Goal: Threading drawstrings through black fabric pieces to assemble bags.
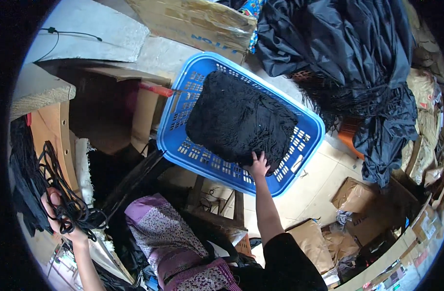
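Observation:
A tangled bundle of black cord [67,203] hangs from my left hand [55,213], whose fingers are closed round it at the left. My right hand [259,165] reaches into a blue plastic basket [202,167] and rests with spread fingers on a heap of black fabric-like material [236,116]. That dark heap covers most of the basket's bottom. Whether it is cloth or many loose cords, I cannot tell. An orange-red handle-like object [156,89] touches the basket's left rim.
A cardboard box [198,26] stands behind the basket. Large black plastic sheeting [333,39] is heaped at the far right. Crumpled cardboard boxes [311,242] lie on the tiled floor [324,179] at right. Wooden boards [52,140] and dark strands [25,174] are beside my left hand.

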Tool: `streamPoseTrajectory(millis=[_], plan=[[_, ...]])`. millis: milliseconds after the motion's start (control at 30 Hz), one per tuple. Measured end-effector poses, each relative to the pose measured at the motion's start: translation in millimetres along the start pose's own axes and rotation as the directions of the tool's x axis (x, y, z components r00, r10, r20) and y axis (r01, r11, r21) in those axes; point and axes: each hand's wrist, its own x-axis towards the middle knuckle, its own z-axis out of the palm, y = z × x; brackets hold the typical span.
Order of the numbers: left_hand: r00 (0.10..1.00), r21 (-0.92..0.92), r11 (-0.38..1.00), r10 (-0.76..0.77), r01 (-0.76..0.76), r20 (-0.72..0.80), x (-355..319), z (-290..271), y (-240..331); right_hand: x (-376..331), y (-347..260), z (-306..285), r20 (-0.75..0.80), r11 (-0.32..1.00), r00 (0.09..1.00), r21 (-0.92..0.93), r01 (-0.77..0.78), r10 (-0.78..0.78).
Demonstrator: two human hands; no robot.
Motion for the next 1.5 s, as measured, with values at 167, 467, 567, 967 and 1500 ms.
streamPoseTrajectory(millis=[167,467,567,967,1500], plan=[[0.989,0.087,0.988,0.134,-0.127,-0.071,-3.4,-9.4,2.1,7.2,-17.5,37.1,0.278,0.989,0.957,0.096,-0.116,0.086],[1.000,-0.143,0.990,-0.002,-0.002,-0.029,-5.4,-20.4,-20.6,-22.5,106.6,-19.8,0.113,-0.212,0.992,0.972,-0.099,0.056],[0.993,-0.039,0.999,0.011,-0.007,0.115,0.5,-17.3,-14.7,-62.6,149.1,-91.8,-0.098,-0.747,0.979,0.661,-0.070,-0.179],[0.988,0.088,0.984,0.153,-0.153,0.003,1.8,9.5,-15.4,-119.8,125.6,-139.8,-0.092,-0.567,0.995,0.822,0.060,-0.028],[0.985,-0.089,0.981,0.175,-0.174,0.002,7.3,24.5,-0.7,19.8,3.9,-40.6,-0.252,0.940,0.922,0.099,0.327,-0.295]])
